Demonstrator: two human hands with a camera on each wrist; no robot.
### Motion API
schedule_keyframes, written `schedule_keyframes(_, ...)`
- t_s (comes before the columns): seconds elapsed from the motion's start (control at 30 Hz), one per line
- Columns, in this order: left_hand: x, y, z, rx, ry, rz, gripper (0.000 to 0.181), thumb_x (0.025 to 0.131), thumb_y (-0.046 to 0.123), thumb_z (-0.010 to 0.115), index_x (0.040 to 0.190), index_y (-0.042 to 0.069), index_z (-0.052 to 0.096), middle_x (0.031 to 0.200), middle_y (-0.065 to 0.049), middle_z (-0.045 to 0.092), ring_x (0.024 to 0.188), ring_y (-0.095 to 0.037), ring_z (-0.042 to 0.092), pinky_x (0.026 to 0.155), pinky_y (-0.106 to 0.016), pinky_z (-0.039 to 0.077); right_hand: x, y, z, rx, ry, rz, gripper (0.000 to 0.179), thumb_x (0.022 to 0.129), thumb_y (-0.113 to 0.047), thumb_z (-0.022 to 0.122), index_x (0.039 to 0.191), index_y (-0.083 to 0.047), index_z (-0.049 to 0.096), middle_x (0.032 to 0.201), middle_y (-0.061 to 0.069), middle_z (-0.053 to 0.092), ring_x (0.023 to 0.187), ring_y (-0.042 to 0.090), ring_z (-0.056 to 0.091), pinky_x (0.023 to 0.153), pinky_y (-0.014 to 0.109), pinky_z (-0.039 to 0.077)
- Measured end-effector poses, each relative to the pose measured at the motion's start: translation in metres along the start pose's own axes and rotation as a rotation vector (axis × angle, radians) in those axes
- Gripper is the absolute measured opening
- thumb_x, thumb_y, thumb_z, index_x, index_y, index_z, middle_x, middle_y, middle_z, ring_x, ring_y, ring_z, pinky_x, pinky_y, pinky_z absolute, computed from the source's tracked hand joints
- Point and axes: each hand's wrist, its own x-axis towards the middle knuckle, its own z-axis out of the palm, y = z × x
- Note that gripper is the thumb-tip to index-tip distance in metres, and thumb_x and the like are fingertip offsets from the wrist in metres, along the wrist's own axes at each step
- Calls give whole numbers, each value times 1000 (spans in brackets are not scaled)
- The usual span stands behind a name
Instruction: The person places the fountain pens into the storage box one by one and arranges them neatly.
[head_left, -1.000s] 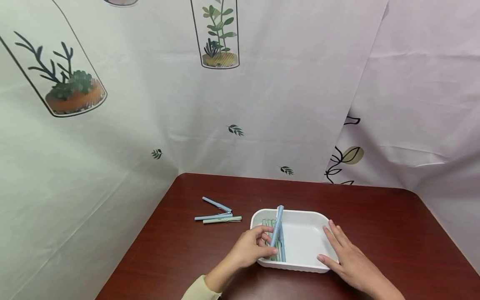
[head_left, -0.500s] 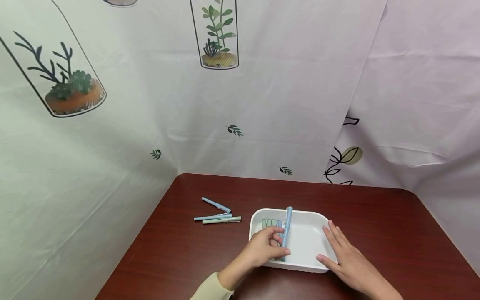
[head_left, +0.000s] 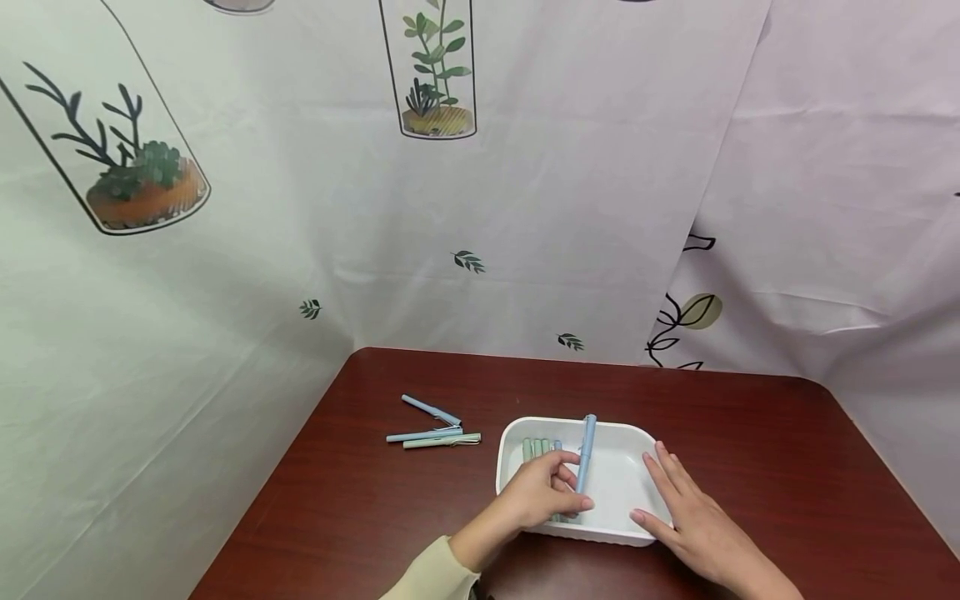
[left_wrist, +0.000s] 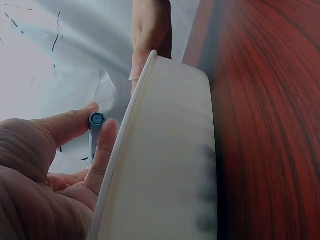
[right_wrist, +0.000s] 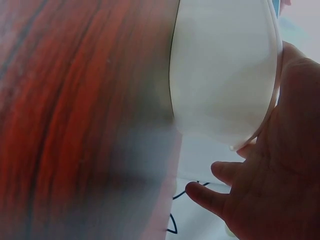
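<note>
My left hand (head_left: 538, 493) pinches a light blue pen (head_left: 587, 443) between thumb and fingers, over the white tray (head_left: 624, 483). The pen is tilted, its clip end up and pointing away. In the left wrist view, the round end of the pen (left_wrist: 97, 119) shows between thumb and finger, above the tray's rim. Several pale green pens (head_left: 537, 448) and a blue pen (head_left: 557, 447) lie side by side at the tray's left, partly hidden behind my left hand. With fingers spread and straight, my right hand (head_left: 701, 523) rests against the tray's right rim.
Left of the tray, two blue pens (head_left: 425, 435) and one green pen (head_left: 438, 442) lie on the dark red wooden table (head_left: 337, 500). A pale printed cloth (head_left: 525, 208) hangs behind the table and along its sides.
My left hand has carried the blue pen rightward over the tray, from above the row of pens to just right of it. My right hand has stayed at the rim.
</note>
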Motion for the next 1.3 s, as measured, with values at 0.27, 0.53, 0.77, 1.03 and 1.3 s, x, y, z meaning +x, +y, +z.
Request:
schedule_keyframes(0.27, 8, 0, 4, 39, -39, -5, 61, 78, 1, 85, 132, 0, 58, 81, 3, 65, 65, -8, 69, 60, -20, 53, 0, 0, 2, 2, 21, -15, 83, 93, -48, 70, 155, -4, 39, 165, 18, 26, 139, 53, 39, 100, 65, 43)
schedule_keyframes(0.53, 16, 1, 10, 59, -71, -13, 67, 78, 4, 87, 137, 2, 55, 80, 5, 65, 62, -8, 69, 60, -20, 53, 0, 0, 3, 5, 41, -26, 80, 93, -46, 71, 153, -3, 42, 163, 20, 30, 138, 53, 40, 99, 65, 45)
schedule_keyframes(0.77, 21, 4, 18, 51, -93, -38, 67, 78, 4, 86, 137, 4, 54, 80, 4, 64, 62, -13, 70, 63, -22, 56, -1, 1, 2, 11, 42, -21, 81, 93, -46, 71, 154, -3, 41, 163, 20, 28, 138, 53, 40, 99, 64, 45)
schedule_keyframes(1.03, 25, 7, 28, 83, -76, -87, 66, 77, 3, 87, 135, 4, 56, 77, 2, 62, 58, -11, 66, 60, -26, 57, -2, 2, 3, -5, 47, -11, 83, 92, -46, 71, 155, -3, 39, 166, 15, 25, 138, 50, 42, 98, 62, 46)
schedule_keyframes(1.3, 30, 7, 36, 75, -90, -193, 59, 79, 2, 85, 131, 1, 58, 79, -2, 62, 58, -14, 67, 57, -29, 59, -6, 0, 2, -37, 79, -41, 87, 90, -48, 74, 156, -5, 38, 169, 5, 20, 146, 20, 35, 104, 30, 44)
